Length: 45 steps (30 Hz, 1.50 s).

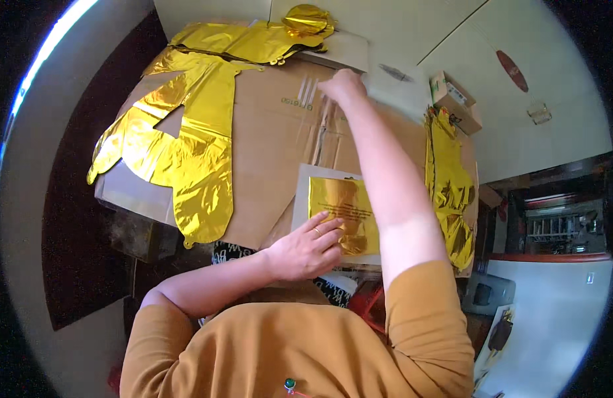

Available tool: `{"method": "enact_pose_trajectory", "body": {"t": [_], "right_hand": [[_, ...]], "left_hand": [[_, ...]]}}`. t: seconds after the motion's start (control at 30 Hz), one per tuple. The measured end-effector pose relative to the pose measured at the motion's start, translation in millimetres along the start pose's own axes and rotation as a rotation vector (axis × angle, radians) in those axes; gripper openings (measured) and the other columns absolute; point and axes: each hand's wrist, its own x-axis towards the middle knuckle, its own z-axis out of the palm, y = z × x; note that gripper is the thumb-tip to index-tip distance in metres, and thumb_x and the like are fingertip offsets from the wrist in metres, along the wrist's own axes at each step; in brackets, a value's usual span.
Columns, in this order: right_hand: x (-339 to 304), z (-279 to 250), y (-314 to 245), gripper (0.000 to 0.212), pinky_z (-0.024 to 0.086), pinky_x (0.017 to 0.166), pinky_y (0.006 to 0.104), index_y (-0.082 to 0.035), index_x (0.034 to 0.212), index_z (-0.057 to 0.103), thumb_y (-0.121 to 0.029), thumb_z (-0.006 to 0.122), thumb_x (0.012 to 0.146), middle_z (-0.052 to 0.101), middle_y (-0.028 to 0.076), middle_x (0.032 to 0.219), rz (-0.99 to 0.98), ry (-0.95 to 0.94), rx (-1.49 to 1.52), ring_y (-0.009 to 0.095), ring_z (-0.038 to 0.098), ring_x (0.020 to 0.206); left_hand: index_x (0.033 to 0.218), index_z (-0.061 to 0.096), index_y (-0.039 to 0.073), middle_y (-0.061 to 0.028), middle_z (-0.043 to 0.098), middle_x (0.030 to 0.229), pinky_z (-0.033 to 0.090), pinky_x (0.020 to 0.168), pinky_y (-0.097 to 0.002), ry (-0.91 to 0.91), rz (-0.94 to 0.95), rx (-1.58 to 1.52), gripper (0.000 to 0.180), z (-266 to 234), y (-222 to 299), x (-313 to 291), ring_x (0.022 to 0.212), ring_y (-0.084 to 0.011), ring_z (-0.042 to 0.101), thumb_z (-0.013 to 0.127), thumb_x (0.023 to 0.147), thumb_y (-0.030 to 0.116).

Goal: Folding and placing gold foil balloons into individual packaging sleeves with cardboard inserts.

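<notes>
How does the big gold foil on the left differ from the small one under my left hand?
The big foil is spread out, with a curved outline and an opening; the small foil is compact and straight-edged. The small foil carries dark print, while none shows on the big foil. Your left hand rests on the small foil; the big foil lies untouched. Both are shiny gold.

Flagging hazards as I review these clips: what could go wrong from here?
The large gold foil piece at left reaches the edge of the cardboard, so a bump might slide it off. The right hand, stretched far forward beside the white strips, could disturb them. The gold sheet partly under the left hand might crease or shift if pressed unevenly.
</notes>
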Motion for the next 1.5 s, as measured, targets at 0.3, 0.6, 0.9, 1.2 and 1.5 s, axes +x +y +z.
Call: {"method": "enact_pose_trajectory", "body": {"t": [0.3,0.6,0.9,1.2,1.5], "right_hand": [[-26,-38,56,0.036,0.054,0.056,0.0323,-0.003,0.067,0.069,-0.034,0.07,0.086,0.068,0.009,0.064,0.099,-0.134,0.31,0.017,0.066,0.057],[-371,-77,135,0.018,0.054,0.069,0.0278,-0.002,0.101,0.064,0.003,0.069,0.084,0.07,0.009,0.088,-0.226,-0.027,0.515,0.015,0.066,0.074],[-412,-19,137,0.022,0.057,0.069,0.0391,-0.005,0.104,0.067,-0.002,0.071,0.082,0.067,0.012,0.088,-0.338,0.41,0.066,0.031,0.068,0.075],[-383,-22,154,0.035,0.054,0.072,0.0434,-0.003,0.12,0.06,-0.01,0.07,0.087,0.061,0.015,0.088,-0.229,0.283,0.124,0.036,0.065,0.081],[-367,-38,172,0.033,0.051,0.068,0.0401,-0.004,0.113,0.067,-0.011,0.075,0.082,0.06,0.011,0.087,-0.46,0.151,0.045,0.031,0.063,0.078]], "left_hand": [[0.095,0.059,0.004,-0.0187,0.059,0.114,0.036,0.11,-0.0571,-0.051,0.036,-0.093,0.02,0,-6,-2,0.125,-0.0361,0.053,0.065,0.084,0.02],[0.097,0.06,0.003,-0.0138,0.065,0.107,0.041,0.11,-0.0529,0.071,-0.049,-0.181,0.02,-4,0,-1,0.118,-0.0323,0.061,0.073,0.081,0.002],[0.098,0.057,0.007,-0.0091,0.064,0.104,0.042,0.108,-0.0498,0.093,-0.041,-0.158,0.019,2,1,1,0.117,-0.0299,0.061,0.071,0.085,0.008],[0.097,0.055,0.007,-0.0071,0.063,0.103,0.041,0.108,-0.0501,0.054,-0.012,-0.091,0.021,6,3,2,0.119,-0.0284,0.06,0.072,0.085,0.009],[0.095,0.056,0.008,-0.0075,0.062,0.098,0.042,0.106,-0.0505,0.022,-0.021,-0.102,0.018,5,0,2,0.116,-0.0284,0.062,0.071,0.085,0.009]]}}
